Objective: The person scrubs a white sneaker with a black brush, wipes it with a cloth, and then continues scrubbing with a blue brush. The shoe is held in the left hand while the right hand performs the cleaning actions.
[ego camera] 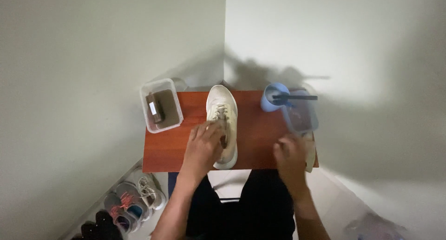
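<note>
White sneaker (223, 124) under left hand (203, 147) grip, right hand (290, 154) blurred, grip unclear

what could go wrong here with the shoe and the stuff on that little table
The blue cup with a dark tool across its rim stands at the table's back edge, close to the right hand; a careless reach might tip it. The white shoe, under the left hand, overhangs the front edge and could slide off.

Cream-white shoe (223, 121) at centre on red-brown table (253, 142). Clear tub (160, 105) at ten o'clock, brown block with white label inside. Light-blue cup (273, 97) at one o'clock, black stick across. Grey sneakers (127, 207) with coral laces at seven o'clock.
</note>
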